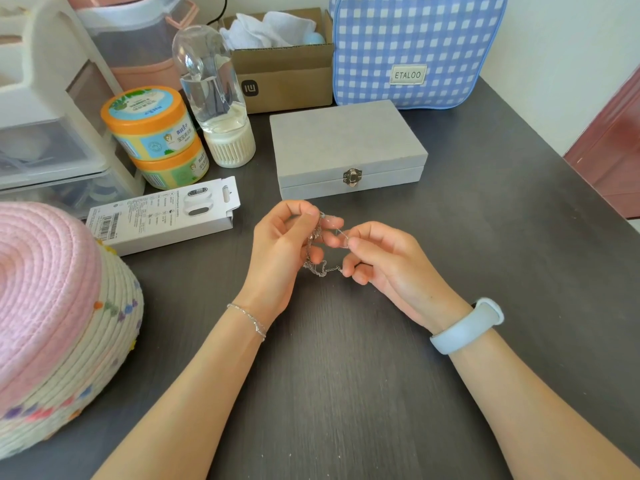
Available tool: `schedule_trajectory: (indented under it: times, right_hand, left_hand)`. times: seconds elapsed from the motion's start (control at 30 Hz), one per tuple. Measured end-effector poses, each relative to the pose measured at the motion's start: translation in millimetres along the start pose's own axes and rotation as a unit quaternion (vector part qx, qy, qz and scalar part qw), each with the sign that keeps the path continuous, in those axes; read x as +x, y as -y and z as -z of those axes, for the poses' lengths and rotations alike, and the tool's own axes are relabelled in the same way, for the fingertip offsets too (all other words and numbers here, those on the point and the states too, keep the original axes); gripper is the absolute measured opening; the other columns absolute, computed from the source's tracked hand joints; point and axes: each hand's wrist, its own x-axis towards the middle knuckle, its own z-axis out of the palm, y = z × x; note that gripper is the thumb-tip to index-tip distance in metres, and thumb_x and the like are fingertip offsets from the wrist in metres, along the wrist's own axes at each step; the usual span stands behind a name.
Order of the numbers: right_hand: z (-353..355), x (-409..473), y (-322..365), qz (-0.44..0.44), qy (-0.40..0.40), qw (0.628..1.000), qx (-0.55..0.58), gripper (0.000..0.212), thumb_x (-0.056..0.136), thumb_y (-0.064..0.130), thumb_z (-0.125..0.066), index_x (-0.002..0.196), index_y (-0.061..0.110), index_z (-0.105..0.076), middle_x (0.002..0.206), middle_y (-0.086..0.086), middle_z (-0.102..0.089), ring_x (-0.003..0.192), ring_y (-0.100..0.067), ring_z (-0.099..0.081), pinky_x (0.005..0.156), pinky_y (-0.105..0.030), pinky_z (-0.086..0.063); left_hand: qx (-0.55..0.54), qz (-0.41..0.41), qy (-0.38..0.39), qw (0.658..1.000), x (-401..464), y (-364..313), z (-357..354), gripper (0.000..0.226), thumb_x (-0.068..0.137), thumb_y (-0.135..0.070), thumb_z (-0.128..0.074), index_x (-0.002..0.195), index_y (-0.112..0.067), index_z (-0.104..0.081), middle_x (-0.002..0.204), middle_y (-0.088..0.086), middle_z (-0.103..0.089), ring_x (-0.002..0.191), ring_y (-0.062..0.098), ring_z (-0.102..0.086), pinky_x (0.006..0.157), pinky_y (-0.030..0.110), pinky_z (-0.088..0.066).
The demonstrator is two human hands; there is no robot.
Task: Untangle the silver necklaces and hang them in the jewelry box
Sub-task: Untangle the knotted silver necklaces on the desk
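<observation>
Above the middle of a dark bench (346, 375), a person holds a knot of silver necklaces (320, 258) between both hands. The left hand (282, 252) has its fingers (304, 213) curled, thumb and forefinger pinching the upper part of the chains. The right hand (384, 259), at 3 o'clock from the tangle, pinches a thin strand between its fingers (360, 242); a clasp chain hangs in a loop between the two hands, clear of the bench. At 12 o'clock from the hands sits the grey jewelry box (346, 147), lid down and latch (352, 177) fastened. A blue checked bag (415, 46) stands behind it, a cardboard box (284, 64) at 11 o'clock. Two orange-lidded tubs (156, 133), a clear bottle (214, 98) and a white carton (162, 216) lie at 10 o'clock, a pink woven basket (52, 323) at 9 o'clock.
</observation>
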Motion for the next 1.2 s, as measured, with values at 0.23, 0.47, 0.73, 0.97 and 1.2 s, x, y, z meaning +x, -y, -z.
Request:
schedule_trajectory:
  times: [0.23,0.47,0.73,0.97,1.2]
  right_hand:
    - [-0.4,-0.8,0.3,0.014,-0.01,0.999,-0.049,0.016,0.09,0.001,-0.05,0.08,0.009,-0.06,0.093,-0.013,-0.063,0.064,-0.015,-0.056,0.057,-0.023,-0.041]
    - [0.2,1.3,-1.9,0.022,-0.033,0.998,-0.046,0.016,0.09,-0.001,-0.051,0.083,0.01,-0.061,0.081,-0.008,-0.061,0.06,-0.014,-0.052,0.055,-0.021,-0.04]
    - [0.0,0.9,-1.6,0.019,-0.027,0.999,-0.016,0.015,0.088,0.003,-0.055,0.092,0.012,-0.066,0.07,0.003,-0.053,0.059,-0.008,-0.048,0.055,-0.018,-0.039]
    - [-2.7,-0.6,-0.6,0.026,-0.034,0.997,-0.061,0.008,0.088,0.006,-0.057,0.089,0.01,-0.065,0.063,0.006,-0.053,0.057,-0.006,-0.047,0.057,-0.02,-0.038]
    - [0.2,2.1,-1.2,0.027,-0.06,0.998,-0.009,0.008,0.08,0.015,-0.061,0.072,0.015,-0.061,0.066,-0.007,-0.049,0.058,-0.015,-0.04,0.051,-0.022,-0.032]
  left_hand:
    - [-0.013,-0.015,0.032,0.999,0.7,-0.6,2.7,0.01,0.09,-0.01,-0.051,0.08,-0.011,-0.05,0.075,0.001,-0.068,0.052,0.011,-0.051,0.043,0.018,-0.035]
    - [0.006,-0.027,0.057,0.998,-0.4,-3.1,2.0,0.016,0.094,-0.004,-0.044,0.08,-0.01,-0.05,0.068,-0.002,-0.063,0.046,0.01,-0.046,0.042,0.017,-0.034]
    - [0.01,-0.033,0.078,0.996,1.1,0.8,2.2,0.009,0.09,-0.009,-0.051,0.081,-0.01,-0.05,0.068,-0.002,-0.063,0.046,0.01,-0.045,0.042,0.017,-0.033]
    - [0.005,-0.027,0.095,0.995,0.7,1.5,1.9,0.007,0.087,-0.01,-0.051,0.08,-0.009,-0.05,0.067,-0.001,-0.062,0.045,0.01,-0.043,0.041,0.016,-0.032]
    - [0.036,-0.022,0.024,0.999,3.9,2.0,5.5,0.015,0.093,-0.005,-0.046,0.081,-0.009,-0.052,0.067,-0.004,-0.064,0.049,0.01,-0.048,0.043,0.018,-0.035]
